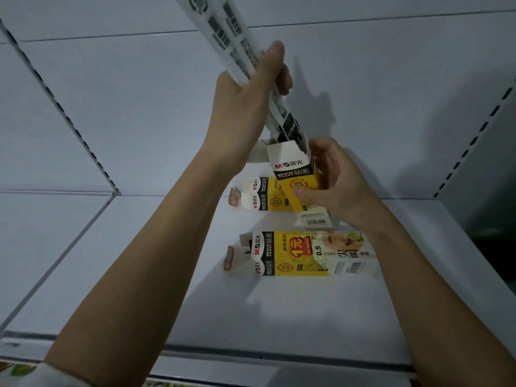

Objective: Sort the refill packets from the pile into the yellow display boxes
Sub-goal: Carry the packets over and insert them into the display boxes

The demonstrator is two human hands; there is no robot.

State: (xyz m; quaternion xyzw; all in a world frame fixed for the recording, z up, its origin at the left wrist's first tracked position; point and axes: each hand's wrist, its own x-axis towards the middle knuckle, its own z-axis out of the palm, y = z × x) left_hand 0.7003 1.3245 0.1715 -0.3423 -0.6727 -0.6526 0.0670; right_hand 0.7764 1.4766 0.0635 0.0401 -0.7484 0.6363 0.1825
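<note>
The left hand (245,99) grips a bundle of refill packets (237,46), its lower end entering the open top of the yellow display box (296,174) that the right hand (332,180) holds tilted just below. This looks like the loading step; next the bundle must slide straight down without snagging the flaps. Two more yellow boxes (304,254) lie on the shelf (139,261) beneath the right hand.

Refill packet bundle (237,43) top cut off by upper edge; lower end hidden inside held yellow box (296,174). Rear box (268,194) partly hidden behind it. Small print unreadable.
</note>
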